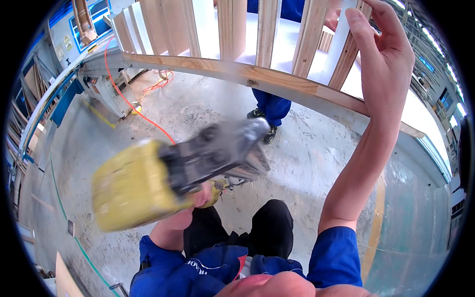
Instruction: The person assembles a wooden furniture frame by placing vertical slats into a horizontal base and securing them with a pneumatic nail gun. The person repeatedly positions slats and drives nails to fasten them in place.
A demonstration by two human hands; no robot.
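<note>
At 8 o'clock from the centre, the left hand (pixel 199 197) has its fingers wrapped around the underside of a yellow-and-black power tool (pixel 185 171), blurred and held above the grey floor (pixel 316 143). At 2 o'clock, the right hand (pixel 388 62) sets its thumb against an upright slat (pixel 349 57), the other fingers curved beside it; whether they close on it cannot be told. From 11 to 1 o'clock, further slats (pixel 232 29) stand in a spaced row behind a long wooden strip (pixel 208 64), which runs along the near side. The white tabletop (pixel 423 148) shows at 3 o'clock. An orange hose (pixel 120 91) descends at 10 o'clock, passing from view behind the tool. Toward 1 o'clock, a co-worker's blue trouser legs (pixel 277 106) appear beyond the strip.
</note>
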